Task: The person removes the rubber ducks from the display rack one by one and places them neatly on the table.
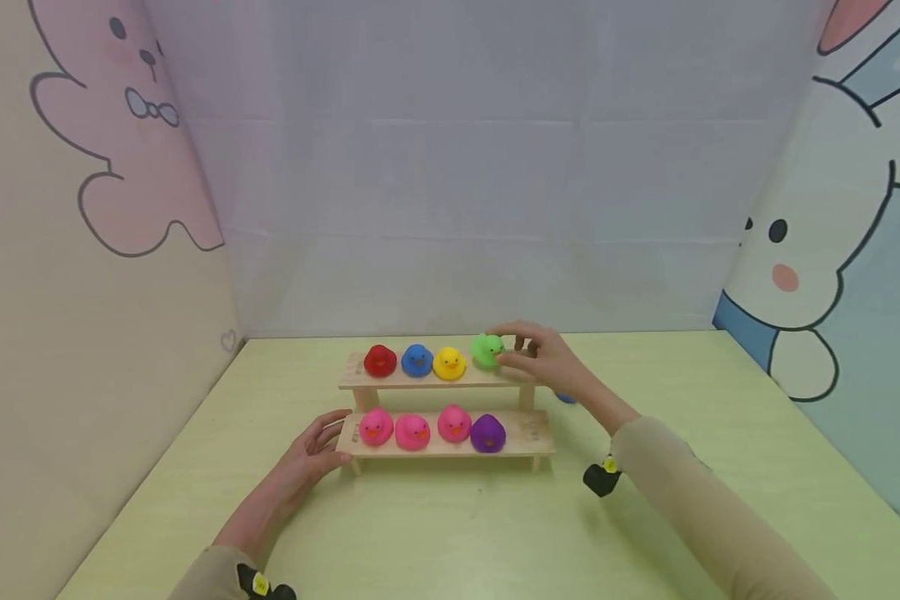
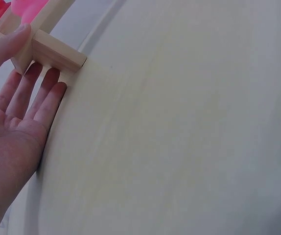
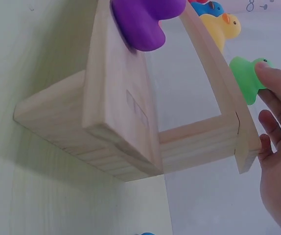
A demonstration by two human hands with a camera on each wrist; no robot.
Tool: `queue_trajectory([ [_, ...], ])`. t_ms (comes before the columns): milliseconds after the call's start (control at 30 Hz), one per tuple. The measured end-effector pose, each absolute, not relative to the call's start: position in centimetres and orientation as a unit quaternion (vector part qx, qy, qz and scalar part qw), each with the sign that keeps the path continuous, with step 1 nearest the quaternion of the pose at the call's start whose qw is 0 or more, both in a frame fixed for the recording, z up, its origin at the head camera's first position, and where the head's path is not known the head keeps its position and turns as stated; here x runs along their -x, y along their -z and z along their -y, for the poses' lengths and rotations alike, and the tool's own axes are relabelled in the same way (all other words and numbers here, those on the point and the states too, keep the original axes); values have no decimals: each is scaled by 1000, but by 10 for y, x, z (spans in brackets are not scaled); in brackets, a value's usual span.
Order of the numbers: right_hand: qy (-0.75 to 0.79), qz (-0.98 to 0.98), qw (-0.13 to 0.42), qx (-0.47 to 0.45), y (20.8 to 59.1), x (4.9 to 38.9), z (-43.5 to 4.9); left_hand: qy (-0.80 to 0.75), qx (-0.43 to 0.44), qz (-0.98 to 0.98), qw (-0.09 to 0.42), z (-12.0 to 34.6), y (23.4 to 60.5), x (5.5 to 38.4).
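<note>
A two-step wooden stand (image 1: 438, 451) carries a row of rubber ducks on each level. At the right of the upper step, my right hand (image 1: 543, 357) pinches a green rubber duck (image 1: 486, 352) between thumb and fingers. The right wrist view shows that duck (image 3: 247, 81) at the upper board, the thumb on its head. My left hand (image 1: 311, 458) holds the left end of the lower step; in the left wrist view its thumb lies on the board (image 2: 52, 14) and the fingers reach beneath. Red (image 1: 380, 361), blue (image 1: 417, 360) and yellow (image 1: 449, 363) ducks sit left of the green one.
On the lower step sit three pink ducks (image 1: 412, 432) and a purple duck (image 1: 488, 433). A blue object (image 1: 566, 398), mostly hidden by the right forearm, lies on the table (image 1: 450, 533) right of the stand. A pale curtain (image 1: 450, 208) hangs behind the table.
</note>
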State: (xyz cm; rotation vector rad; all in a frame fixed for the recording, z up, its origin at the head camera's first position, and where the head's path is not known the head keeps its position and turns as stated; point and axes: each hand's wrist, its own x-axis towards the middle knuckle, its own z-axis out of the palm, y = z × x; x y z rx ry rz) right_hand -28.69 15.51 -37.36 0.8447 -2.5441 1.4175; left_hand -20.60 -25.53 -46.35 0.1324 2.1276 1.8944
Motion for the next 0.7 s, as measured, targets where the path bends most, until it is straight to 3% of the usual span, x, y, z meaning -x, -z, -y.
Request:
queue_trajectory([
  [367, -459, 848, 115, -240, 370, 291, -191, -653, -41, -743, 144, 254, 462, 207],
  [700, -440, 859, 165, -205, 392, 289, -230, -656, -41, -740, 145, 254, 464, 208],
])
